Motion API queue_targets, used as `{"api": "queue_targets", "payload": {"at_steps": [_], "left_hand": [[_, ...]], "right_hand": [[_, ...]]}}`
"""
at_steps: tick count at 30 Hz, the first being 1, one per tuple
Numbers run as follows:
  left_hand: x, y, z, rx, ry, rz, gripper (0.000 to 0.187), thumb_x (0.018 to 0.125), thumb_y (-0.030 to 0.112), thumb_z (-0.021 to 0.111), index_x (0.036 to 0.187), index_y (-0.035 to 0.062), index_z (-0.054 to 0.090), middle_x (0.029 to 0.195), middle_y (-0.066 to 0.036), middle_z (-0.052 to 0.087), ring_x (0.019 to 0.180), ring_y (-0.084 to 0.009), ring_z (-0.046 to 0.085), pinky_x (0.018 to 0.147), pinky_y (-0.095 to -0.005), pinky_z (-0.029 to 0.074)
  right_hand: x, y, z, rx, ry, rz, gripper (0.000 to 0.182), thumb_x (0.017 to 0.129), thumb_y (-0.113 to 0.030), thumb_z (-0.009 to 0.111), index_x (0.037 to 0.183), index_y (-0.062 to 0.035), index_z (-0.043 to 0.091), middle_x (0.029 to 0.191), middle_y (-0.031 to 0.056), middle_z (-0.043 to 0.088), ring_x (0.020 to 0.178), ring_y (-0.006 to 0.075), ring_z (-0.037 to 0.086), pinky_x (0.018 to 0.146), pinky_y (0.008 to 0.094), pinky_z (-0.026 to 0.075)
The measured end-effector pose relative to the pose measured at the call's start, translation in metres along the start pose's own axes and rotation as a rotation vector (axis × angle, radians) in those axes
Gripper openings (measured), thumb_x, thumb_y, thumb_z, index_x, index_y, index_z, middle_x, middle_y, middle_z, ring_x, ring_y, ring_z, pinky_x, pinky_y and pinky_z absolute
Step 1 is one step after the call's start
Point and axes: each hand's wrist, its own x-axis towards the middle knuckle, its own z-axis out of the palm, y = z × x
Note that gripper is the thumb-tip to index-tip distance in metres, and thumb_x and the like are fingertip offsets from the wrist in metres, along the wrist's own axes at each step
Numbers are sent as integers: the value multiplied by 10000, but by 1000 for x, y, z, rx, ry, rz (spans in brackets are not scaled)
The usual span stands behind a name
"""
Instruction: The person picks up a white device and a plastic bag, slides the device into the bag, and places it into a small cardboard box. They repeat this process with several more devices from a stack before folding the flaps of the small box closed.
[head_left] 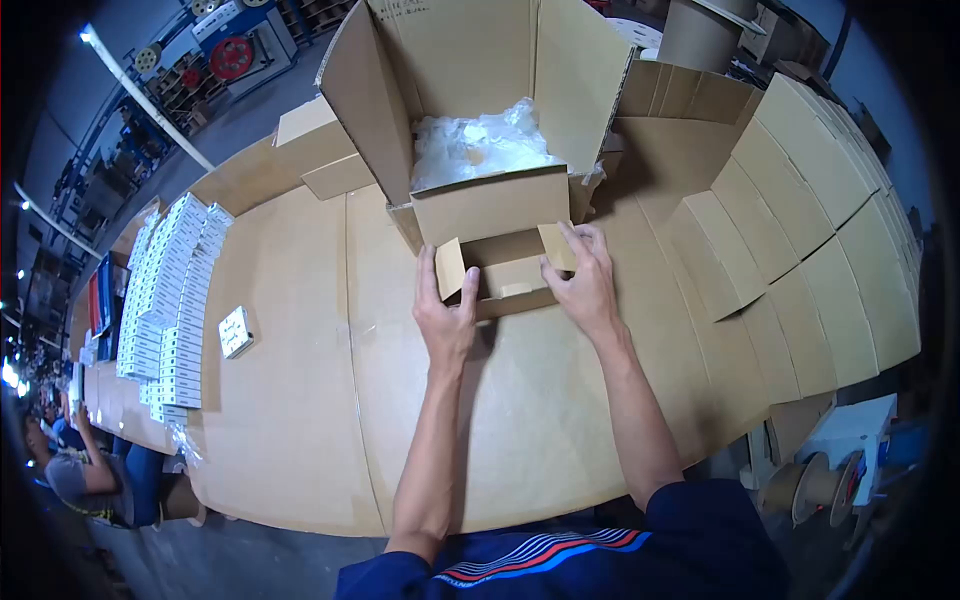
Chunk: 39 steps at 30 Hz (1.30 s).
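Observation:
In front of me is a small brown cardboard box (pixel 514 302), its top open and short end flaps raised. My left hand (pixel 444 308) grips its left end, the fingers along the outside and the thumb by the left flap (pixel 450 268). At the other end my right hand (pixel 588 285) is closed on the box, fingers over the right flap (pixel 552 246) and thumb at the inner edge. Just behind stands a large open carton (pixel 490 203) with crumpled clear plastic (pixel 475 143) in it; its front panel rises right behind the small box.
Stacks of small white boxes (pixel 168 285) line the table's left side, and one white box (pixel 236 332) lies apart. Overlapping flat cartons (pixel 800 220) lean along the right. A seated person (pixel 105 475) is at far left. Cable reels (pixel 815 490) stand at lower right.

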Motion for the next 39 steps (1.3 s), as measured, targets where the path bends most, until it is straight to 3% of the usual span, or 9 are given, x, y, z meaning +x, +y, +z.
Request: {"api": "queue_targets", "payload": {"at_steps": [2, 6, 10, 13, 20, 22, 25, 30, 39], "left_hand": [[-5, -12, 12, 9, 138, 42, 616, 1044, 370, 632, 1510, -10, 496, 1494, -281, 543, 1245, -379, 630, 1079, -430, 471], [-2, -12, 13, -108, 154, -170, 492, 1116, 377, 478, 1395, -26, 522, 1012, -253, 615, 807, -277, 568, 761, -411, 488], [1, -20, 16, -136, 201, -238, 569, 1152, 365, 351, 830, -81, 496, 639, -166, 393, 647, -235, 352, 598, -431, 379], [1, -22, 20, -206, 275, -183, 582, 1154, 428, 332, 790, -19, 418, 694, -30, 363, 688, -151, 340, 605, -371, 343], [-4, -26, 20, -225, 291, -249, 601, 1147, 393, 348, 739, -38, 444, 631, -94, 410, 669, -206, 353, 599, -452, 346], [-14, -64, 34, -491, 201, -369, 531, 1137, 367, 390, 1241, -100, 619, 1170, -203, 681, 1106, -225, 602, 985, -386, 469], [-19, -22, -37, -330, -74, -166, 688, 1081, 371, 526, 1581, -58, 327, 1599, -240, 425, 1476, -343, 427, 1221, -397, 320], [-35, -15, -169, -20, -71, -177, 647, 959, 265, 723, 1490, -5, 472, 1476, -227, 545, 1413, -368, 494, 1182, -438, 388], [18, -180, -333, 559, 316, -286, 869, 841, 383, 829, 1477, -31, 407, 1398, -267, 517, 1311, -427, 505, 1110, -501, 421]], "right_hand": [[1, 1, 4, -19, 60, -53, 522, 907, -186, 770, 1353, 45, 626, 1372, 236, 589, 1231, 375, 615, 1037, 438, 502], [4, 18, 11, 51, 151, -120, 422, 1004, -163, 660, 1349, 72, 599, 1195, 287, 665, 1120, 432, 662, 954, 487, 528], [4, 15, 7, 55, 117, 60, 324, 1069, -187, 538, 1194, 87, 656, 1035, 322, 689, 1004, 485, 672, 867, 527, 525], [4, 18, 5, -144, 21, 311, 439, 1101, -279, 470, 1019, 93, 689, 951, 333, 693, 914, 512, 668, 806, 544, 510], [-2, 44, 23, -38, 168, 406, 708, 1099, -528, 349, 956, 82, 679, 920, 336, 680, 913, 522, 657, 837, 577, 490], [-5, 38, 14, 34, 113, 437, 664, 1097, -541, 349, 1193, 39, 657, 1109, 294, 701, 1031, 471, 668, 907, 536, 496], [-13, 24, 6, 296, 57, 326, 770, 1047, -350, 632, 1606, 32, 265, 1639, 235, 346, 1530, 336, 328, 1231, 443, 307], [-46, -12, 4, 371, 410, 91, 550, 1028, -144, 609, 1509, -12, 377, 1497, 190, 455, 1389, 276, 457, 1151, 429, 391], [-75, -172, 123, 445, -179, -199, 448, 929, -23, 578, 1371, -11, 504, 1352, 147, 543, 1259, 280, 542, 1049, 412, 446]]}}
